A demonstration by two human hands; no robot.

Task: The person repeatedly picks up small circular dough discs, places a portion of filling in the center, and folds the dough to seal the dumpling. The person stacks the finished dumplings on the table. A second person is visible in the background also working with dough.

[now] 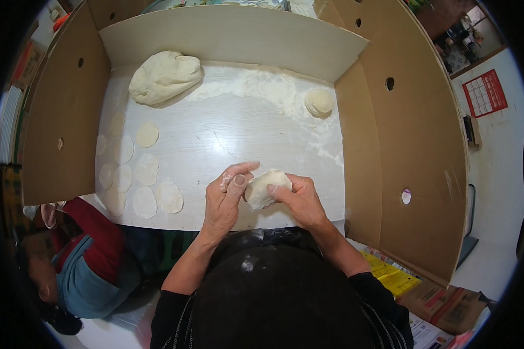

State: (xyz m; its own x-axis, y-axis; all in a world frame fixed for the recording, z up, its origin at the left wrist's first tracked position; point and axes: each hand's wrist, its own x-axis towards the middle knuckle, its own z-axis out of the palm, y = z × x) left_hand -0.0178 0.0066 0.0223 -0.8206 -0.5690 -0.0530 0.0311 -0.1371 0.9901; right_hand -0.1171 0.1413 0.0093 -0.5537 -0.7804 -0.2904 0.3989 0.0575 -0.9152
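Observation:
A thin round of dough is held up near the front edge of the board. My right hand pinches its right side, thumb on top. Beside its left edge is my left hand, floury, with fingers curved; whether it grips the dough cannot be told. Several flat dough rounds lie at the left of the pale work board. A large lump of dough rests at the back left. Toward the back right stands a small stack of dough rounds.
Cardboard walls enclose the board at left, right and back. Loose flour covers part of the back. A co-worker in a blue vest and red sleeves is at the lower left. Boxes lie at the lower right.

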